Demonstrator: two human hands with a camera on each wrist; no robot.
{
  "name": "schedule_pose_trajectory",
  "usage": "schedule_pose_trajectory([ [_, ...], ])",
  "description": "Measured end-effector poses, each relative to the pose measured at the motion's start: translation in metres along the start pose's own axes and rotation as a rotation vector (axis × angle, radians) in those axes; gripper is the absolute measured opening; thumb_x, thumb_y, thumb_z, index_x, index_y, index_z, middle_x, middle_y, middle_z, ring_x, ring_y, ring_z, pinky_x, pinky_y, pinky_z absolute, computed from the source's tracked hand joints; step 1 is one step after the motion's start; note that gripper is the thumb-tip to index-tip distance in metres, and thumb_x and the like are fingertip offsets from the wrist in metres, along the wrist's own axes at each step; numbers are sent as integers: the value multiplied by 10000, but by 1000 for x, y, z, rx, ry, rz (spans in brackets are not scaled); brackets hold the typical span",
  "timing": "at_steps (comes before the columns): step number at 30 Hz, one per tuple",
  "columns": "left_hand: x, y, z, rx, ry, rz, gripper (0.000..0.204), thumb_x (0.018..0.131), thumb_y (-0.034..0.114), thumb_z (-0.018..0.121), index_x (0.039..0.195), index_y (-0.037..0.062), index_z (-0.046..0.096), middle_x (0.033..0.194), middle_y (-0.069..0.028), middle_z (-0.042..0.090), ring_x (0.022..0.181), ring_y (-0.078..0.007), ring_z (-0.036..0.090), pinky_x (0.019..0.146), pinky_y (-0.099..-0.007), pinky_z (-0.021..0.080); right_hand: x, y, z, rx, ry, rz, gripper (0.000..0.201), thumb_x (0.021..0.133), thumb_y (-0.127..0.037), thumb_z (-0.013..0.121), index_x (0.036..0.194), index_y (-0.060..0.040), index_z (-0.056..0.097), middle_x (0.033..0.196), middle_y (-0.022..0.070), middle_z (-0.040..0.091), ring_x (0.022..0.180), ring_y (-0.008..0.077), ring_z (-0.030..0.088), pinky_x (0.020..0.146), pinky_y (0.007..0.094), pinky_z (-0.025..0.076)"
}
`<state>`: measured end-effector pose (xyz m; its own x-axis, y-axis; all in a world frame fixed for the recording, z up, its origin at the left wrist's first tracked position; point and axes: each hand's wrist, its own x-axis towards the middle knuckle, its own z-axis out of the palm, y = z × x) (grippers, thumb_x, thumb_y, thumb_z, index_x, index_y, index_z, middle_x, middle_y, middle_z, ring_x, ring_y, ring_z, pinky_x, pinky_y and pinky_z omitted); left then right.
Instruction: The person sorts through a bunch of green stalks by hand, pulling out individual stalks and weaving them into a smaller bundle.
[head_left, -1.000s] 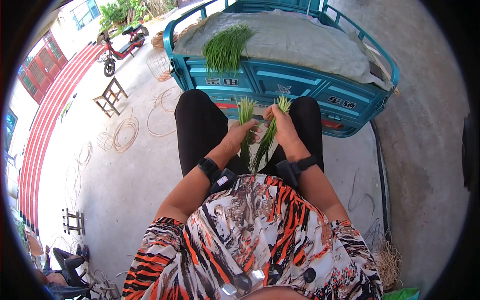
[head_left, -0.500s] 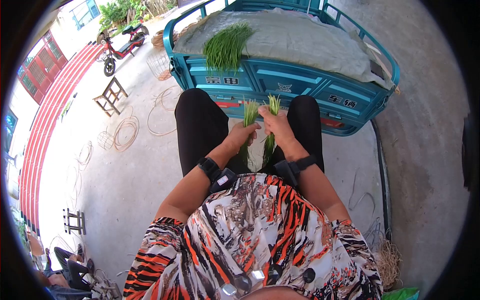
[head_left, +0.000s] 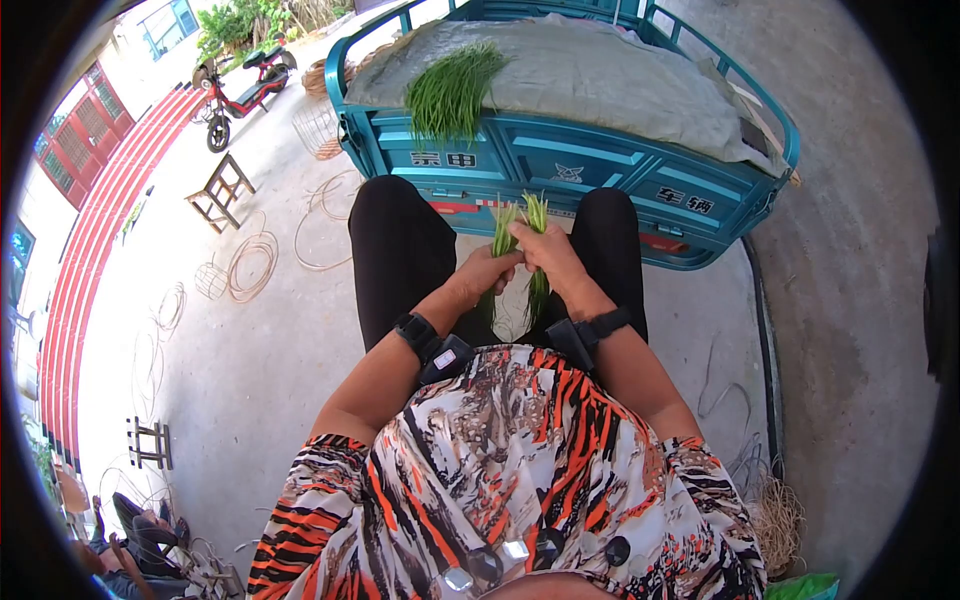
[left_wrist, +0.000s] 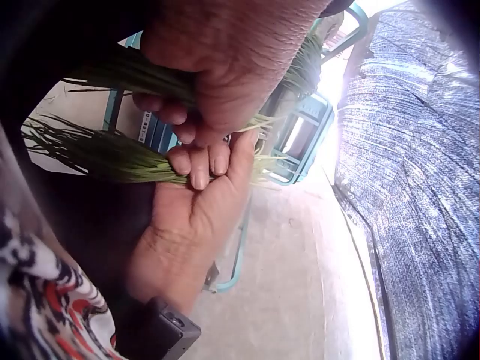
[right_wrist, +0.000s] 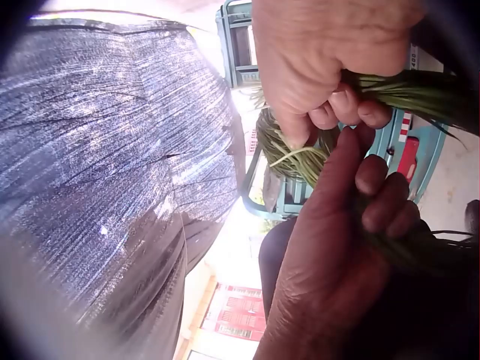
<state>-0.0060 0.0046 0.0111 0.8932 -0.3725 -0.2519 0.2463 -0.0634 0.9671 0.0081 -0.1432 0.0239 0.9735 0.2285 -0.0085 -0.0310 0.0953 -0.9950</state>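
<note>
My left hand grips a small bunch of thin green stalks, pale ends up. Close beside it, my right hand holds another bunch, its dark leafy part hanging below. The hands meet at the fingertips between the knees. In the left wrist view, the right hand has its fingers curled round its bunch, while the left hand covers part of the other. A pale stalk lies by the right thumb in the right wrist view.
A blue-green cargo tricycle stands in front, with a pile of green stalks on its grey cover. Left are a wooden stool, coiled strips and a red scooter. Someone sits at lower left.
The two hands have drawn together. My right hand with its bunch has moved left, and the left hand's bunch has shifted slightly right. Both bunches remain held.
</note>
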Motion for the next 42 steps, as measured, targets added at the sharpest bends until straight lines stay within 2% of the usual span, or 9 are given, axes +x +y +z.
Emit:
schedule_pose_trajectory([
  [5, 3, -3, -1, -28, -22, -11, 300, 853, 348, 567, 781, 59, 536, 593, 11, 462, 474, -83, 423, 449, -232, 346, 1, 0, 0, 40, 68, 58, 268, 863, -296, 573, 669, -135, 483, 528, -76, 355, 424, 42, 330, 420, 232, 315],
  [11, 3, -2, -3, -322, 10, 10, 336, 885, 353, 531, 996, 36, 521, 658, 9, 462, 500, -88, 402, 471, -232, 339, 7, 6, -7, 340, 4, 136, 211, 857, -282, 584, 718, -155, 487, 531, -82, 346, 426, 53, 317, 448, 243, 315],
  [17, 6, -3, -6, -547, 47, -21, 314, 887, 336, 533, 1006, 45, 518, 651, 14, 450, 497, -84, 386, 467, -225, 323, 5, 3, -6, 364, 37, 170, 205, 847, -279, 603, 734, -148, 494, 548, -77, 361, 432, 55, 327, 455, 246, 320],
  [23, 8, -5, -7, -547, 104, -22, 271, 880, 297, 552, 995, 55, 515, 649, 20, 451, 496, -80, 384, 467, -221, 319, 2, -3, -5, 426, -41, 180, 219, 858, -298, 578, 908, -85, 583, 558, -76, 345, 443, 49, 321, 437, 238, 308],
  [26, 11, -10, -9, -558, 79, 4, 265, 878, 295, 556, 998, 63, 511, 649, 21, 456, 497, -78, 387, 468, -222, 321, 6, 2, -4, 210, -80, 146, 281, 880, -325, 543, 977, -65, 587, 571, -74, 347, 442, 49, 315, 439, 241, 319],
  [32, 11, -10, -8, -520, 34, 42, 260, 897, 308, 518, 1005, 72, 507, 710, -2, 504, 546, -100, 448, 502, -227, 370, 6, 10, -6, 293, -82, 69, 282, 894, -328, 514, 968, -64, 580, 611, -57, 386, 486, 55, 364, 477, 239, 357],
  [38, 11, -6, -4, -551, 217, 40, 272, 912, 307, 482, 992, 49, 503, 832, -56, 574, 691, -162, 560, 624, -276, 462, 13, 10, -5, 389, 233, -91, 238, 901, -308, 507, 888, -80, 573, 674, -27, 428, 586, 88, 442, 529, 285, 406],
  [41, 14, -9, -8, -562, 267, 46, 271, 907, 303, 489, 978, 42, 513, 817, -55, 575, 678, -159, 558, 639, -275, 471, 10, 6, -10, 599, 172, -14, 244, 879, -311, 540, 837, -71, 531, 643, -29, 435, 507, 99, 415, 483, 288, 389],
  [42, 14, -10, -9, -531, 256, 55, 269, 905, 302, 493, 972, 43, 517, 805, -51, 572, 668, -153, 552, 627, -271, 464, 9, 6, -12, 544, 168, 22, 239, 870, -305, 555, 824, -72, 528, 634, -31, 434, 496, 97, 410, 477, 287, 384],
])
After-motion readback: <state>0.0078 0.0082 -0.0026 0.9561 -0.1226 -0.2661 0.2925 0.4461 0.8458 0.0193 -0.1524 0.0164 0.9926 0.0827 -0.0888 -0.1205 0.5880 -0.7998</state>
